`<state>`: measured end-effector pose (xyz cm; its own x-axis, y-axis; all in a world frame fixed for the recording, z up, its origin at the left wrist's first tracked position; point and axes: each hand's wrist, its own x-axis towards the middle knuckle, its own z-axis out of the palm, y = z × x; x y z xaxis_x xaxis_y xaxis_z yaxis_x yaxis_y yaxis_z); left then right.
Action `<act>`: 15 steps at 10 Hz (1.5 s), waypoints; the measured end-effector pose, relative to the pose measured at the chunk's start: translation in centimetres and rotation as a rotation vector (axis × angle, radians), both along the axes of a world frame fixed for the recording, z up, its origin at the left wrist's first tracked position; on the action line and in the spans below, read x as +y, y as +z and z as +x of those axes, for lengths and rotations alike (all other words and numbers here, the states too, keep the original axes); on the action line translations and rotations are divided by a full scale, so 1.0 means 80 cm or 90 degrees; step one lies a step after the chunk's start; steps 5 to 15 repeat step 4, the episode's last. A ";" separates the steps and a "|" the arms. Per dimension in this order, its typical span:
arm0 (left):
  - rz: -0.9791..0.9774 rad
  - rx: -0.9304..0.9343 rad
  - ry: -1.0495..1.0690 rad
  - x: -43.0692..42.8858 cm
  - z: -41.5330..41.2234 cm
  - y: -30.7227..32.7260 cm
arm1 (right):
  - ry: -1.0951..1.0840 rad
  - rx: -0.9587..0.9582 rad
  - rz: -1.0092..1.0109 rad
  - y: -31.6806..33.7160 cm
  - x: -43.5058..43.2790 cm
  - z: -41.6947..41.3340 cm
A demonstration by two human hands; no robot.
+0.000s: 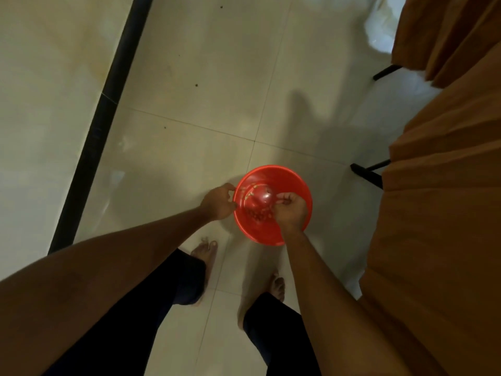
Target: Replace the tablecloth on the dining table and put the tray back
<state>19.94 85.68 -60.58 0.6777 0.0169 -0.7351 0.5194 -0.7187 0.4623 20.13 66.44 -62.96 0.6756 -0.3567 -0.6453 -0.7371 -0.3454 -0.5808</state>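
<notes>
Task mid-way at best, tray step not done. Red round tray (271, 229) is off the table, held low over the tiled floor (189, 90), centre of the view, just left of the table edge. Left hand (220, 201) grips the tray's left rim, thumb and fingers curled round the edge. Right hand (292, 210) reaches over the near rim into the tray with its fingers curled; cannot tell if it pinches something inside or closes on nothing, too blurry. Inside the tray there is a clear rounded thing (264, 198), maybe a glass or a lid, touching or just beside the right fingers, plus small loose bits (257, 213), not identifiable. Brown tablecloth (447, 199) hangs in folds down the right side of the view, near to far, covering the table; black table legs (370, 169) show under it. So a cloth is on the table, but cannot tell whether it is the old one or the replacement, and the tabletop itself is out of view. Black strip (100, 126) runs along the floor on the left, well apart from the tray. Bare feet (204, 252) and dark trousers (151, 308) near the bottom, person standing beside the table. Left to do, as judged: confirm or finish the cloth swap, then lift the tray right and set it on the table.
</notes>
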 end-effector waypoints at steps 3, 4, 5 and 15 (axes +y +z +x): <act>0.050 -0.014 -0.075 0.058 -0.060 0.131 | 0.006 0.012 0.083 0.164 -0.007 -0.061; 0.046 -0.006 -0.116 0.065 -0.072 0.214 | 0.003 -0.031 0.073 0.257 -0.008 -0.083; 0.046 -0.006 -0.116 0.065 -0.072 0.214 | 0.003 -0.031 0.073 0.257 -0.008 -0.083; 0.046 -0.006 -0.116 0.065 -0.072 0.214 | 0.003 -0.031 0.073 0.257 -0.008 -0.083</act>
